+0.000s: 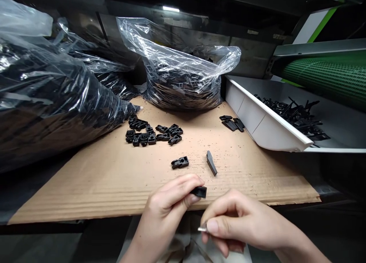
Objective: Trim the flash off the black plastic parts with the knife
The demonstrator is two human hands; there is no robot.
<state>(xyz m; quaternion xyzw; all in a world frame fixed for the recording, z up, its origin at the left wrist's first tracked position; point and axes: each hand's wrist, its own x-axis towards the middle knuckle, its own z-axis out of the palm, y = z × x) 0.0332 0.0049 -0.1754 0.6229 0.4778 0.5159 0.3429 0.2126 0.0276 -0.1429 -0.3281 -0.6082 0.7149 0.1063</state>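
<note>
Between the thumb and fingers of my left hand [171, 204] is a small black plastic part [200, 192], its squared end sticking out to the right. My right hand [240, 221], lower and to the right, pinches a small tool with a short pale metallic tip [202, 229]; most of it is hidden in the fingers. The tip is apart from the black part. Just beyond my hands on the cardboard lie one black clip-like piece [180, 162] and one slim, dark lever-shaped piece [211, 163].
Several black pieces [144, 138] lie clustered on the cardboard [100, 186], with a few flat ones [232, 124] farther right. Clear plastic bags of black parts [183, 84] stand at the back and left [57, 99]. A white tray [265, 118] sits right, below a green roller [328, 76].
</note>
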